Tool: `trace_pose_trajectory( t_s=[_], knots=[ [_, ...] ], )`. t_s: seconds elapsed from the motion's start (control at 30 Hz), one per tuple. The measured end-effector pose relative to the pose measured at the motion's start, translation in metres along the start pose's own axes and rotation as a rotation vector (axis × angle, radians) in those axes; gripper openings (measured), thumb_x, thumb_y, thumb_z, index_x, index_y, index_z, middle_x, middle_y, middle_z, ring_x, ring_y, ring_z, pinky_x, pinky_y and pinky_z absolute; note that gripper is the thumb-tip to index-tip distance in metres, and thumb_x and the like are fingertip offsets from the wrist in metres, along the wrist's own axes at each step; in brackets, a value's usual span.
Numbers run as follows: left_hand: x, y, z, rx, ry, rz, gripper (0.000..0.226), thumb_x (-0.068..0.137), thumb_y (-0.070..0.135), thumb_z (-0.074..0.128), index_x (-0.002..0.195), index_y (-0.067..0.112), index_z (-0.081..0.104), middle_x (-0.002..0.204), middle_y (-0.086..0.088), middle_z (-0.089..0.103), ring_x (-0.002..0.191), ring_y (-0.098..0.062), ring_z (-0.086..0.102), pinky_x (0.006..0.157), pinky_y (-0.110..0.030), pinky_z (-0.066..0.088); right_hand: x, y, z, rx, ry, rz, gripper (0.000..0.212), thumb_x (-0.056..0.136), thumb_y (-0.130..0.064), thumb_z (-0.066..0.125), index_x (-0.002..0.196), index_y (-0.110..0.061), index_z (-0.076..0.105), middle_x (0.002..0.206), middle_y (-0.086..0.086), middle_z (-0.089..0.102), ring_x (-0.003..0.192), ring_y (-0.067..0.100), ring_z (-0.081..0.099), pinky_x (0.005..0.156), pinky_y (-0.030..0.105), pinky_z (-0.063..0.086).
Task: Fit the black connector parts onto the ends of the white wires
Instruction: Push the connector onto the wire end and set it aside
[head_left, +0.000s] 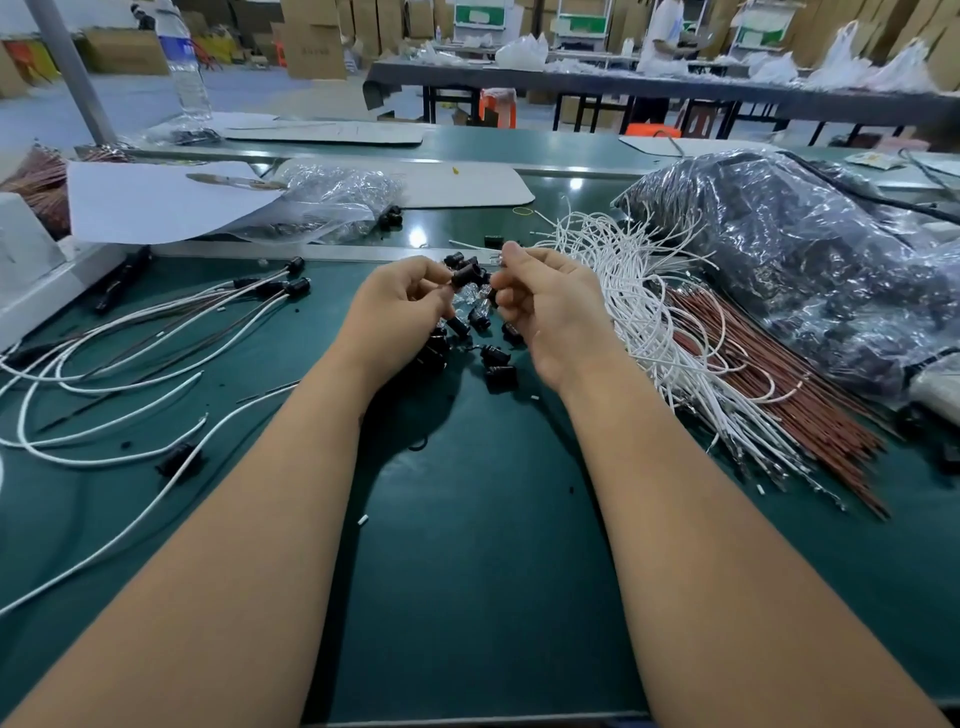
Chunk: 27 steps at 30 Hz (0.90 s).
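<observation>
Black connector part (466, 275) sat pinched at the fingertips of the left hand (400, 306), raised just above the green mat (467, 545), mid-frame. Left fingers were curled tight round it, thumb side toward the right hand (550, 306). Right hand was close beside it, fingers curled inward, thumb up; something small and clear glinted between its fingertips, too small to tell what, so whether it held a wire end could not be told. Loose pile of black connector parts (493, 358) lay on the mat directly below and between both hands, some touching each other. Bundle of white wires (654, 312) lay just right of the right hand, fanned out, overlapping a bundle of brown-red wires (779, 395) further right. Finished white wires with black connectors on their ends (270, 288) lay to the left, well apart from the hands. Dark plastic bag (789, 244) sat at the far right, clear plastic bag (332, 200) behind the hands on the left, near a white sheet (156, 202). Water bottle (184, 62) stood upright at the far left back.
</observation>
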<state>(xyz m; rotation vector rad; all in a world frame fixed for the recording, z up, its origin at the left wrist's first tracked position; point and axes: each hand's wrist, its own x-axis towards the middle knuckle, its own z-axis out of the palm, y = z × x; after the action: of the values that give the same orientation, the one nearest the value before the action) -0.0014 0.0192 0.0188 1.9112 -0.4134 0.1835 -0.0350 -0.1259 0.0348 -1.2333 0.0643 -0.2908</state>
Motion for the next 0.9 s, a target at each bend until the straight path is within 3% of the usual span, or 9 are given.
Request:
trace_pose_trajectory(
  t_s=[0.13, 0.2, 0.27, 0.33, 0.4, 0.53, 0.67, 0.8, 0.9],
  knots=[
    [0.003, -0.002, -0.004, -0.033, 0.115, -0.011, 0.012, 0.095, 0.012, 0.055, 0.09, 0.018, 0.064, 0.071, 0.003, 0.064, 0.064, -0.012, 0.051, 0.061, -0.023, 0.044, 0.005, 0.004, -0.003, -0.68, 0.244, -0.205, 0.008, 0.092, -0.019, 0.062, 0.093, -0.011, 0.065, 0.084, 0.0, 0.065, 0.073, 0.01, 0.058, 0.069, 0.026, 0.049],
    [0.005, -0.004, -0.005, -0.054, 0.16, -0.027, 0.01, 0.095, 0.012, 0.054, 0.094, 0.014, 0.064, 0.07, 0.003, 0.064, 0.062, -0.013, 0.049, 0.063, -0.026, 0.042, 0.006, 0.008, -0.003, -0.972, 0.305, -0.265, 0.028, 0.09, -0.006, 0.058, 0.117, -0.013, 0.062, 0.109, 0.003, 0.059, 0.097, 0.014, 0.053, 0.087, 0.026, 0.046],
    [0.006, -0.006, -0.005, -0.041, 0.178, -0.039, 0.011, 0.095, 0.013, 0.054, 0.094, 0.015, 0.064, 0.069, 0.004, 0.064, 0.055, -0.007, 0.047, 0.061, -0.024, 0.041, 0.006, 0.011, -0.001, -1.194, 0.235, -0.365, 0.052, 0.084, 0.004, 0.054, 0.131, -0.019, 0.055, 0.12, 0.004, 0.052, 0.108, 0.017, 0.042, 0.09, 0.023, 0.033],
    [0.007, -0.007, -0.003, -0.008, 0.181, -0.046, 0.012, 0.095, 0.013, 0.053, 0.094, 0.015, 0.064, 0.069, 0.005, 0.063, 0.058, -0.007, 0.051, 0.058, -0.019, 0.042, 0.006, 0.014, 0.005, -1.33, 0.039, -0.422, 0.063, 0.079, 0.008, 0.05, 0.132, -0.026, 0.056, 0.128, 0.0, 0.055, 0.116, 0.019, 0.04, 0.088, 0.029, 0.029],
    [0.008, -0.008, -0.002, 0.009, 0.18, -0.053, 0.012, 0.094, 0.012, 0.053, 0.095, 0.013, 0.065, 0.071, 0.002, 0.064, 0.067, -0.014, 0.056, 0.055, -0.013, 0.042, 0.006, 0.018, 0.011, -1.426, -0.183, -0.339, 0.065, 0.077, 0.003, 0.049, 0.133, -0.03, 0.055, 0.134, -0.001, 0.055, 0.124, 0.021, 0.037, 0.09, 0.033, 0.026],
    [0.01, -0.01, 0.0, 0.035, 0.173, -0.074, 0.013, 0.094, 0.014, 0.053, 0.095, 0.013, 0.066, 0.077, -0.005, 0.065, 0.072, -0.018, 0.057, 0.061, -0.019, 0.042, 0.01, 0.02, 0.013, -1.537, -0.212, -0.273, 0.043, 0.085, -0.009, 0.052, 0.122, -0.029, 0.062, 0.123, 0.002, 0.061, 0.122, 0.025, 0.041, 0.094, 0.036, 0.027],
    [0.011, -0.009, 0.001, 0.055, 0.161, -0.081, 0.011, 0.093, 0.017, 0.055, 0.092, 0.015, 0.066, 0.076, -0.003, 0.066, 0.067, -0.013, 0.055, 0.051, -0.01, 0.038, 0.011, 0.02, 0.01, -1.567, -0.118, -0.351, 0.016, 0.088, -0.022, 0.059, 0.101, -0.026, 0.068, 0.108, 0.0, 0.066, 0.112, 0.025, 0.049, 0.09, 0.034, 0.031],
    [0.01, -0.008, 0.001, 0.053, 0.126, -0.079, 0.011, 0.093, 0.017, 0.056, 0.085, 0.02, 0.064, 0.076, -0.003, 0.067, 0.056, -0.009, 0.048, 0.057, -0.022, 0.041, 0.009, 0.018, 0.006, -1.318, -0.034, -0.339, 0.006, 0.089, -0.019, 0.061, 0.091, -0.018, 0.066, 0.095, 0.001, 0.067, 0.095, 0.023, 0.059, 0.086, 0.032, 0.043],
    [0.008, -0.007, 0.001, 0.028, 0.106, -0.066, 0.014, 0.093, 0.016, 0.056, 0.083, 0.023, 0.062, 0.071, 0.002, 0.065, 0.055, -0.007, 0.049, 0.06, -0.025, 0.043, 0.009, 0.013, 0.003, -1.078, 0.058, -0.322, 0.006, 0.091, -0.016, 0.058, 0.088, -0.015, 0.064, 0.082, -0.002, 0.065, 0.078, 0.017, 0.059, 0.073, 0.03, 0.048]
  ],
)
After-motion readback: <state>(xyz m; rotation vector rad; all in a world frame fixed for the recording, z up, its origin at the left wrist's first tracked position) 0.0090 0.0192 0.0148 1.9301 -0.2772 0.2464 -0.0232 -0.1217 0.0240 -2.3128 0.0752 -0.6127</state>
